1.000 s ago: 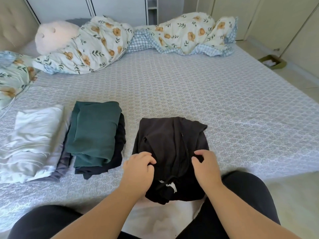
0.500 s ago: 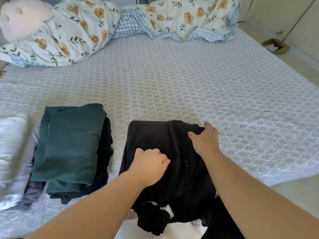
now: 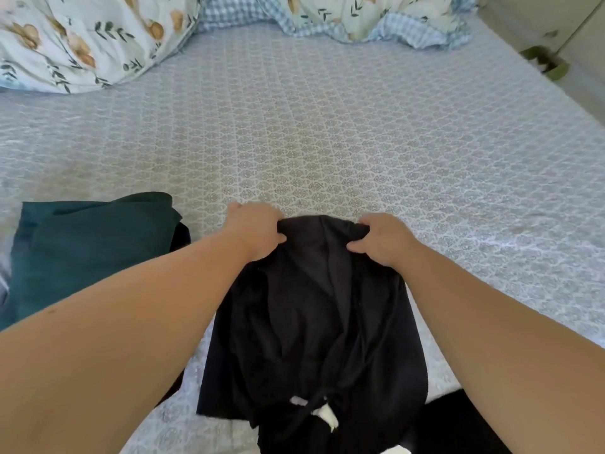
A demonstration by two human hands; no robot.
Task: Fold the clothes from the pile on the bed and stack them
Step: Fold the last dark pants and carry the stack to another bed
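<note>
— What's the setting?

— A bed (image 3: pixel 327 132) with a pale blue patterned sheet fills the view, seen from above over two bare forearms.

— And the hands?

— The left hand (image 3: pixel 258 231) has its fingers curled over the far left corner of a black garment (image 3: pixel 311 322), thumb pressing on the cloth from the near side. The right hand (image 3: pixel 383 239) grips the far right corner the same way, fingers tucked over the edge and thumb on top. Both pinch the cloth; neither lies flat.

— Where does the garment lie?

— It starts between the two hands and runs back toward the person, rumpled, on the sheet. At its near end, well behind the hands, a small white tag (image 3: pixel 324 416) shows.

— Anything beside them?

— Just left of the left forearm sits a folded green garment (image 3: pixel 91 250) on top of something dark, of which only an edge shows. Well beyond the hands, a floral duvet (image 3: pixel 82 37) with a blue checked lining is bunched along the far side. Far off past the right hand, a blurred green object (image 3: pixel 546 62) sits on the floor.
</note>
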